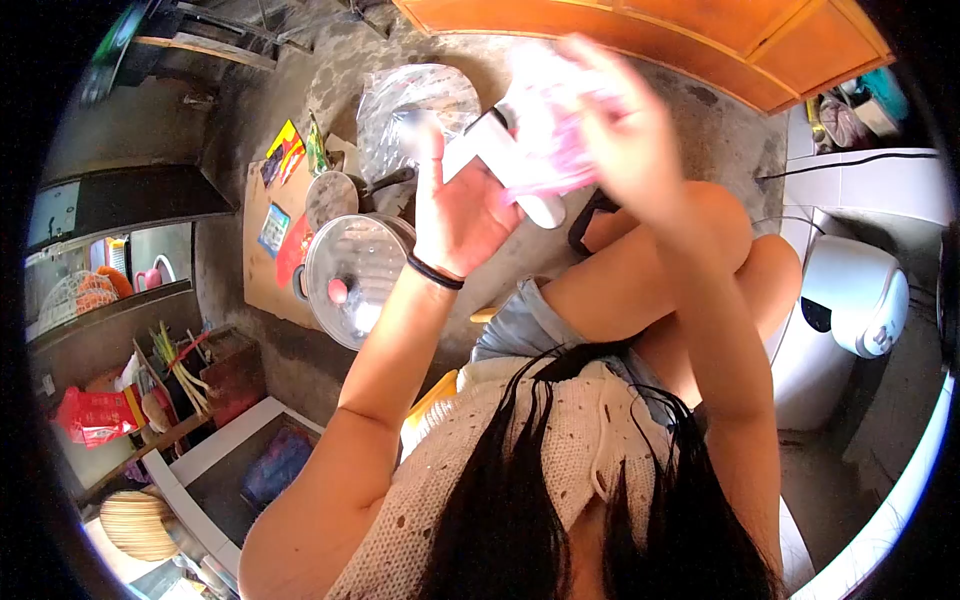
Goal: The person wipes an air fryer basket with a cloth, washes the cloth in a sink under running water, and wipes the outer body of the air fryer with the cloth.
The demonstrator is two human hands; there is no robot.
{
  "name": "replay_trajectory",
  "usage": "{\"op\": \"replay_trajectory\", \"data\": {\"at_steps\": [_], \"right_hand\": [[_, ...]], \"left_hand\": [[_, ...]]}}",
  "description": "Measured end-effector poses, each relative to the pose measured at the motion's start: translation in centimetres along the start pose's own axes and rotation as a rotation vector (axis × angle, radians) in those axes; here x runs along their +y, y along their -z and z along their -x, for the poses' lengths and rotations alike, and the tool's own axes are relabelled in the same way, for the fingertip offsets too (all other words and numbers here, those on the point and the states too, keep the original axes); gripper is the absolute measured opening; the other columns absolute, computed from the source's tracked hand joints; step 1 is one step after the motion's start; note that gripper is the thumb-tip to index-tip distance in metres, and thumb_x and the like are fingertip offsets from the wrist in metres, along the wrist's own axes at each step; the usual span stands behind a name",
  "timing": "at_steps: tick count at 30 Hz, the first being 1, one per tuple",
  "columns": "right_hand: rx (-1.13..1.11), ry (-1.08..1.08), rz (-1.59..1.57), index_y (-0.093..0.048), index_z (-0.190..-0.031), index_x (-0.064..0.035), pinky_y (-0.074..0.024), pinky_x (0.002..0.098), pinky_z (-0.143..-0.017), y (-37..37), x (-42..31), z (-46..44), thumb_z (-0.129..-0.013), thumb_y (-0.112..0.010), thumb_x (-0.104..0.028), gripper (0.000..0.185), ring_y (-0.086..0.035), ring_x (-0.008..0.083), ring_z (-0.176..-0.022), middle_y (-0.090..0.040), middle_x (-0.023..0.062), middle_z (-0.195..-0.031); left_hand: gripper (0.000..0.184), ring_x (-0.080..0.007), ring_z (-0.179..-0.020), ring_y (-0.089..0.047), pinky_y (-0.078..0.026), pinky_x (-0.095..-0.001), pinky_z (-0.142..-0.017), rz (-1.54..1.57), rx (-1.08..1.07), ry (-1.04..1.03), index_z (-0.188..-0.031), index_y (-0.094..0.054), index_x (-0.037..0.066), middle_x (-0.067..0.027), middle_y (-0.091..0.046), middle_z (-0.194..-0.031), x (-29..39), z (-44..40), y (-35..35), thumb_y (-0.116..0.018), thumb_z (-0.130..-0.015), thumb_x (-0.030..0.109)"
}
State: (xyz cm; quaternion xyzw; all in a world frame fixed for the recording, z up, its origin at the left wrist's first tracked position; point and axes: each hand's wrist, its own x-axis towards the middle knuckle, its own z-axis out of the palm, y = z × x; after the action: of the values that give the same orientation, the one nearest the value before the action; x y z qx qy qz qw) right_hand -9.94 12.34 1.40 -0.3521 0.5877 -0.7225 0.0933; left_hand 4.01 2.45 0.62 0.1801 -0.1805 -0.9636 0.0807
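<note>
Grips pink item [550, 125] in right hand [630, 140], with fingers blurred. Holds left hand [465, 215] open, palm up, near pink item, with white item [522, 170] between; cannot tell its contact with left palm. Shows lidded pot [352, 285] left of left hand, wrapped disc [400, 105] past left fingertips, cardboard [262, 290] left of pot, and orange cabinet [680, 35] beyond right hand.

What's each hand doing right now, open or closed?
Left hand: open, palm showing, white thing by its fingers.
Right hand: blurred, at the pink bundle; can't tell if its grip is closed.
</note>
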Motion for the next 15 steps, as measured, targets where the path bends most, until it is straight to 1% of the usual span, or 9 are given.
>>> {"op": "replay_trajectory", "data": {"at_steps": [1, 3, 6, 7, 8, 9, 11, 12, 15], "right_hand": [[-0.153, 0.175, 0.303, -0.059, -0.112, -0.0042, -0.0473, 0.0326, -0.079, -0.7, 0.0, 0.7, -0.08, -0.061, -0.005, 0.032, -0.059, 0.0246, -0.088, -0.061, 0.0136, -0.096], [-0.213, 0.263, 0.461, -0.064, -0.106, -0.0055, -0.046, 0.0322, -0.076, -2.5, 0.1, 2.2, -0.076, -0.067, -0.009, 0.03, -0.057, 0.0244, -0.086, -0.055, 0.012, -0.092], [-0.171, 0.335, 0.53, -0.065, -0.103, -0.0059, -0.0463, 0.0324, -0.074, -2.0, -1.1, 3.2, -0.074, -0.067, -0.007, 0.028, -0.056, 0.0265, -0.084, -0.054, 0.0121, -0.092], [-0.178, 0.307, 0.535, -0.065, -0.102, -0.0059, -0.0463, 0.0321, -0.073, -1.7, -1.4, 4.1, -0.075, -0.067, -0.007, 0.027, -0.056, 0.0254, -0.083, -0.054, 0.0114, -0.091], [-0.187, 0.285, 0.543, -0.065, -0.101, -0.006, -0.0464, 0.0318, -0.072, -0.9, -1.6, 5.0, -0.075, -0.067, -0.007, 0.026, -0.056, 0.0243, -0.083, -0.054, 0.0106, -0.089], [-0.2, 0.264, 0.551, -0.065, -0.101, -0.006, -0.0464, 0.0315, -0.071, 0.1, -1.8, 5.7, -0.075, -0.067, -0.007, 0.026, -0.057, 0.0232, -0.082, -0.054, 0.0098, -0.088], [-0.201, -0.029, 0.607, -0.065, -0.102, -0.0055, -0.0466, 0.0296, -0.071, 3.4, -2.0, 7.0, -0.077, -0.066, -0.008, 0.025, -0.057, 0.021, -0.084, -0.056, 0.0088, -0.09], [-0.198, -0.179, 0.631, -0.064, -0.103, -0.0052, -0.0466, 0.0287, -0.071, 4.1, -2.2, 7.2, -0.078, -0.065, -0.008, 0.025, -0.058, 0.0199, -0.085, -0.056, 0.0082, -0.09], [0.117, -0.319, 0.278, -0.065, -0.1, -0.006, -0.0473, 0.0294, -0.073, 4.1, -2.5, 6.6, -0.081, -0.062, -0.009, 0.019, -0.059, 0.0225, -0.08, -0.059, 0.0114, -0.088]], "left_hand": [[0.081, -0.028, -0.121, -0.043, -0.033, -0.0446, -0.102, 0.009, 0.008, -0.017, -0.134, -0.035, 0.004, -0.0127, -0.044, -0.133, -0.2, -0.1, -0.6, -0.035, -0.084, 0.067], [0.079, -0.0233, -0.115, -0.048, -0.039, -0.0408, -0.097, 0.022, 0.03, -0.051, -0.132, -0.038, 0.008, -0.0091, -0.047, -0.129, -0.2, -0.2, -1.7, -0.035, -0.083, 0.069], [0.077, -0.0294, -0.121, -0.043, -0.034, -0.0435, -0.101, 0.046, -0.047, -0.045, -0.134, -0.035, 0.005, -0.0153, -0.043, -0.133, 0.4, -0.3, -1.3, -0.033, -0.086, 0.065], [0.075, -0.0317, -0.123, -0.041, -0.032, -0.0452, -0.103, 0.065, -0.074, -0.046, -0.135, -0.034, 0.004, -0.0171, -0.041, -0.135, 0.4, -0.2, -1.1, -0.032, -0.088, 0.063], [0.068, -0.0334, -0.121, -0.042, -0.031, -0.0476, -0.103, 0.047, -0.155, -0.085, -0.128, -0.042, 0.004, -0.0187, -0.046, -0.128, 0.4, -0.4, -1.2, -0.031, -0.09, 0.059], [0.065, -0.0334, -0.12, -0.043, -0.03, -0.0485, -0.104, 0.017, -0.114, -0.128, -0.123, -0.045, 0.004, -0.0179, -0.049, -0.123, 0.1, -0.8, -0.8, -0.032, -0.09, 0.059], [0.061, -0.0336, -0.119, -0.044, -0.028, -0.0503, -0.104, -0.043, -0.028, -0.212, -0.113, -0.051, 0.004, -0.0162, -0.055, -0.114, -0.4, -1.7, 0.1, -0.032, -0.09, 0.058], [0.054, -0.0322, -0.115, -0.047, -0.028, -0.0515, -0.104, -0.01, -0.041, -0.245, -0.101, -0.055, 0.005, -0.0124, -0.059, -0.099, 0.0, -1.8, -0.3, -0.034, -0.091, 0.055], [0.051, -0.0313, -0.108, -0.051, -0.036, -0.043, -0.096, 0.044, -0.025, -0.271, -0.097, -0.05, 0.005, -0.0119, -0.058, -0.094, 0.7, -1.6, -1.1, -0.036, -0.092, 0.053]]}}
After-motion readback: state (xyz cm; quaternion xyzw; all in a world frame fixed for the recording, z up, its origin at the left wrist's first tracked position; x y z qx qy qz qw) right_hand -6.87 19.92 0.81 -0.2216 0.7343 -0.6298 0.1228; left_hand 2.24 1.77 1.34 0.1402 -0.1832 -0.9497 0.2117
